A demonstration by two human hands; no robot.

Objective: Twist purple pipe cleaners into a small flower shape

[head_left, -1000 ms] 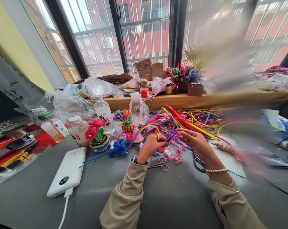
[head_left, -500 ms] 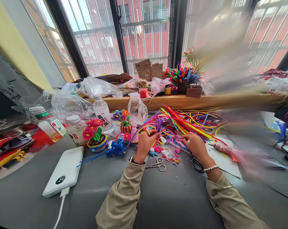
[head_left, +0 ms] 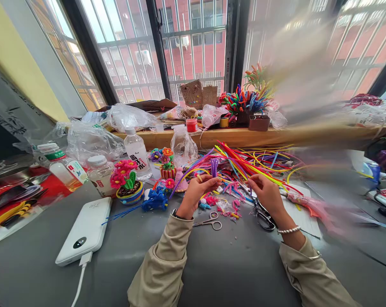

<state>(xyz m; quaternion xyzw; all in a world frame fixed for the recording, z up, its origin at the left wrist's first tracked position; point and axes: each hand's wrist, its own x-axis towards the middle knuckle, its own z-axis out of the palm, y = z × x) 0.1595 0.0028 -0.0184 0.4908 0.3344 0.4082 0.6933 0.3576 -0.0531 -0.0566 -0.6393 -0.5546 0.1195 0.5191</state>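
Observation:
My left hand (head_left: 197,194) is closed, with thumb and fingers pinching a small bundle of purple pipe cleaners (head_left: 214,167) that stands upright above the fingertips. To its right, my right hand (head_left: 267,196) is pinched, and a thin purple pipe cleaner seems to show at its fingertips; most of it is hidden. Black-handled scissors (head_left: 265,218) lie just below my right hand. Small silver scissors (head_left: 212,221) rest on the table near my left wrist. Between and behind the hands spread many long coloured pipe cleaners (head_left: 236,160) and short pink and blue scraps (head_left: 233,209).
A potted pink pipe-cleaner flower (head_left: 124,175), a blue pipe-cleaner piece (head_left: 155,200) and a water bottle (head_left: 137,153) stand left. A white power bank (head_left: 84,230) with a cable lies nearer. At right is a glue gun (head_left: 303,200). A cluttered sill (head_left: 208,137) runs behind. Blur covers the upper right.
Both hands have shifted slightly; my right hand has moved a little right, showing more of the black-handled scissors. The purple bundle now looks tighter and more upright in my left hand.

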